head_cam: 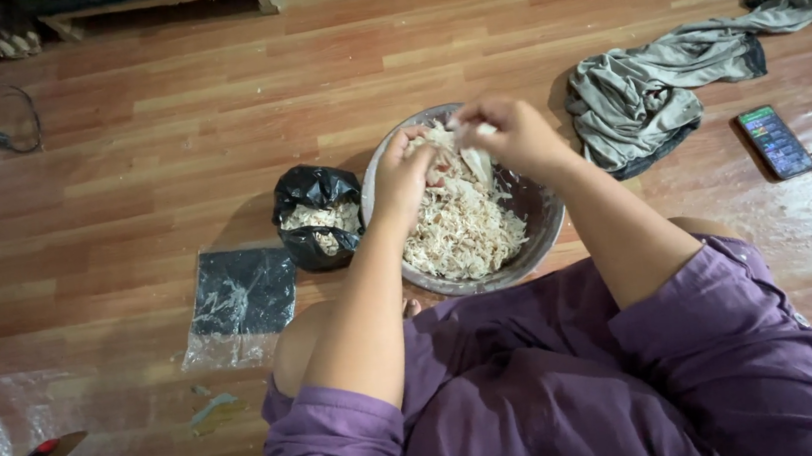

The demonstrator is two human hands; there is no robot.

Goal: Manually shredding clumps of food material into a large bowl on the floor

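A round metal bowl (pixel 539 234) sits on the wooden floor in front of my knees, piled with pale shredded meat (pixel 461 227). Over its far side, both of my hands pinch one larger piece of meat (pixel 474 160). My left hand (pixel 404 170) grips it from the left. My right hand (pixel 507 132) pulls at it from the right, fingers closed on a strip. Purple sleeves are rolled up on both of my arms.
A black plastic bag (pixel 316 217) holding pale scraps stands left of the bowl. A flat clear plastic bag (pixel 238 306) lies further left. A grey cloth (pixel 643 92) and a phone (pixel 774 141) lie to the right. A cable (pixel 15 138) lies at far left.
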